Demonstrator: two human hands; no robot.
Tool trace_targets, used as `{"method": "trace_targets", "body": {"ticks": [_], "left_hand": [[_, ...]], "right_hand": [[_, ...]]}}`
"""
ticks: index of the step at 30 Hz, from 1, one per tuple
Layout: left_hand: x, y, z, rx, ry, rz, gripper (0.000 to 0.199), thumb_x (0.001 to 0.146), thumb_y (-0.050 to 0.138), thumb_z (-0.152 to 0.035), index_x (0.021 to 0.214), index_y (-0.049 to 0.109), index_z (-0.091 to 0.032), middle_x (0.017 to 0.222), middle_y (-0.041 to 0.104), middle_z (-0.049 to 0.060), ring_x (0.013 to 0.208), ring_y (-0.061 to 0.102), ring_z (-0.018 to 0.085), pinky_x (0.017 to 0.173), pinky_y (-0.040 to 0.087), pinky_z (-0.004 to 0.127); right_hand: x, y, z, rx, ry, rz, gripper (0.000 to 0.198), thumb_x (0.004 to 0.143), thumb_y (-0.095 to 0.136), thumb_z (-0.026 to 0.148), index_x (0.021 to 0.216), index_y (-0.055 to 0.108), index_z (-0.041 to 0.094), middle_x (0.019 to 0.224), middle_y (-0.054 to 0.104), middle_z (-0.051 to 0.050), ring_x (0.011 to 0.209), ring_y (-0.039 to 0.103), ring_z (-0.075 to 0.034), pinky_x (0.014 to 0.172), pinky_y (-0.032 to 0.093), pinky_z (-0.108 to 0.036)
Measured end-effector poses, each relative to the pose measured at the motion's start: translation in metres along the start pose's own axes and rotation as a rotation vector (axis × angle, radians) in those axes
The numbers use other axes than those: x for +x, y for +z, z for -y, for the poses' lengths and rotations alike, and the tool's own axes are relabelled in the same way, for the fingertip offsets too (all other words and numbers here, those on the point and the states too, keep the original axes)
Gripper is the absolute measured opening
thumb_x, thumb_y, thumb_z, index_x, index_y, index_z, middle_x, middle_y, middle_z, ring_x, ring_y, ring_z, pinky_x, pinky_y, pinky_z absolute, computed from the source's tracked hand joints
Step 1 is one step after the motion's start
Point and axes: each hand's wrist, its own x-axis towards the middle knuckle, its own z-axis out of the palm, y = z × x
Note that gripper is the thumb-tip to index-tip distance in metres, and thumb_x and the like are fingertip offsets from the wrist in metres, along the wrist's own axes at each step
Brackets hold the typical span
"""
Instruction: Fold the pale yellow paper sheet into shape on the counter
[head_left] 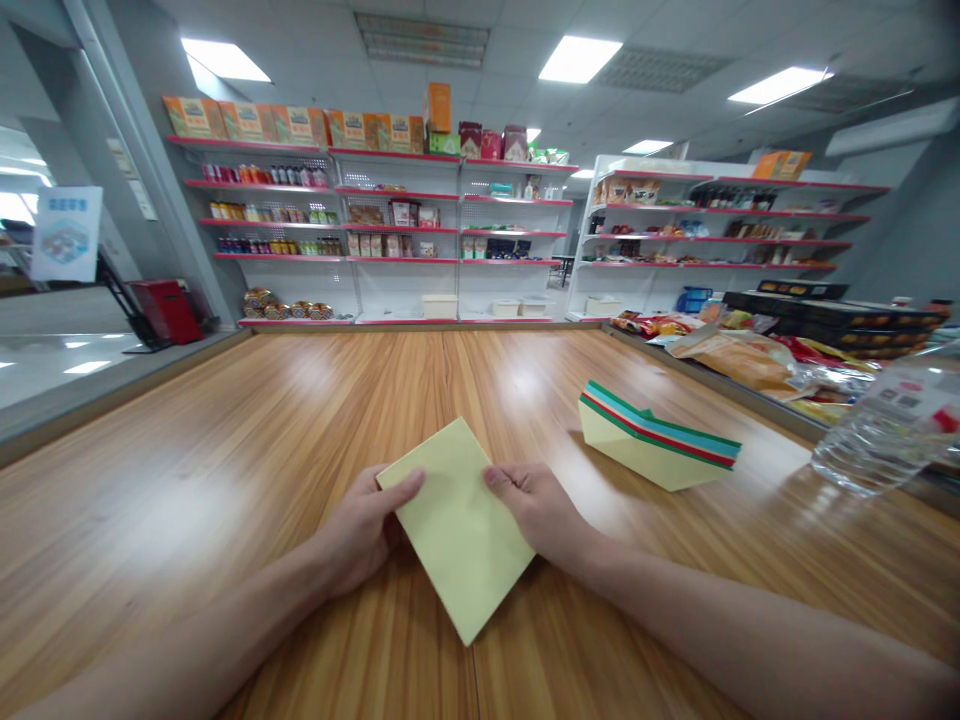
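A pale yellow sheet of paper [463,545] is held up over the wooden table, turned so one corner points toward me. My left hand [379,520] pinches its left corner, thumb on top and fingers underneath. On the other side, my right hand [536,510] grips the upper right edge in the same way. Whether the sheet is folded underneath, I cannot tell. To the right stands a folded paper boat [645,445], pale yellow below with green, blue and red bands along its top; neither hand touches it.
The wood-grain table [247,480] spreads around my hands. At its right edge stands a clear plastic bottle [874,430], with snack packets [750,360] and stacked black boxes [832,320] beyond. Stocked shelves [397,230] line the back.
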Motion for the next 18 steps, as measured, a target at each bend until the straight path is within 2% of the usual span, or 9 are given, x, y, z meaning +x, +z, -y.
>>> {"method": "trace_targets", "body": {"ticks": [2, 4, 7, 10, 14, 16, 18], "left_hand": [[0.0027, 0.001, 0.0031, 0.053, 0.03, -0.108, 0.026, 0.076, 0.065, -0.026, 0.095, 0.066, -0.009, 0.089, 0.071, 0.015, 0.081, 0.066, 0.026, 0.076, 0.05, 0.037], [0.0043, 0.0007, 0.0032, 0.042, 0.088, -0.212, 0.022, 0.075, 0.066, -0.025, 0.09, 0.066, -0.009, 0.085, 0.072, 0.013, 0.078, 0.067, 0.025, 0.073, 0.052, 0.036], [0.0047, -0.0012, 0.0005, -0.001, 0.161, -0.297, 0.019, 0.073, 0.068, -0.026, 0.085, 0.066, -0.011, 0.082, 0.072, 0.011, 0.074, 0.067, 0.024, 0.069, 0.054, 0.034], [0.004, -0.0018, -0.0004, 0.007, 0.178, -0.28, 0.023, 0.074, 0.068, -0.029, 0.088, 0.066, -0.011, 0.084, 0.072, 0.011, 0.074, 0.068, 0.023, 0.068, 0.054, 0.033], [0.0024, -0.0004, 0.0027, 0.122, 0.144, -0.154, 0.026, 0.073, 0.068, -0.028, 0.092, 0.067, -0.01, 0.087, 0.072, 0.013, 0.077, 0.067, 0.026, 0.069, 0.054, 0.034], [0.002, -0.0002, 0.0039, 0.16, 0.131, -0.112, 0.026, 0.074, 0.068, -0.028, 0.093, 0.067, -0.009, 0.089, 0.072, 0.015, 0.078, 0.067, 0.027, 0.071, 0.053, 0.035], [0.0022, -0.0006, 0.0041, 0.14, 0.139, -0.139, 0.028, 0.075, 0.066, -0.029, 0.093, 0.067, -0.008, 0.088, 0.072, 0.015, 0.076, 0.068, 0.027, 0.07, 0.053, 0.036]], "right_hand": [[-0.0004, -0.0002, 0.0001, -0.032, -0.015, 0.039, 0.05, 0.08, 0.047, 0.058, 0.069, 0.058, 0.011, 0.059, 0.059, -0.005, 0.051, 0.055, -0.013, 0.043, 0.039, -0.021], [-0.0024, 0.0005, 0.0014, -0.06, -0.006, 0.12, 0.049, 0.081, 0.046, 0.057, 0.072, 0.058, 0.011, 0.057, 0.059, -0.004, 0.045, 0.052, -0.011, 0.038, 0.037, -0.019], [-0.0054, 0.0024, 0.0034, -0.095, 0.016, 0.221, 0.05, 0.083, 0.042, 0.058, 0.072, 0.057, 0.011, 0.053, 0.059, -0.002, 0.034, 0.045, -0.007, 0.03, 0.03, -0.016], [-0.0051, 0.0038, 0.0035, -0.069, 0.01, 0.198, 0.05, 0.081, 0.044, 0.058, 0.068, 0.055, 0.012, 0.048, 0.057, -0.001, 0.032, 0.045, -0.007, 0.028, 0.027, -0.015], [-0.0026, 0.0037, 0.0019, 0.0, 0.002, 0.118, 0.049, 0.079, 0.045, 0.06, 0.071, 0.054, 0.012, 0.048, 0.057, -0.001, 0.034, 0.049, -0.01, 0.03, 0.032, -0.017], [-0.003, 0.0031, 0.0022, -0.016, -0.006, 0.132, 0.049, 0.081, 0.044, 0.059, 0.072, 0.055, 0.012, 0.051, 0.06, -0.002, 0.033, 0.048, -0.009, 0.03, 0.032, -0.017], [-0.0048, 0.0026, 0.0034, -0.064, -0.017, 0.192, 0.05, 0.082, 0.042, 0.057, 0.072, 0.056, 0.011, 0.053, 0.062, -0.004, 0.032, 0.046, -0.007, 0.03, 0.03, -0.016]]}}
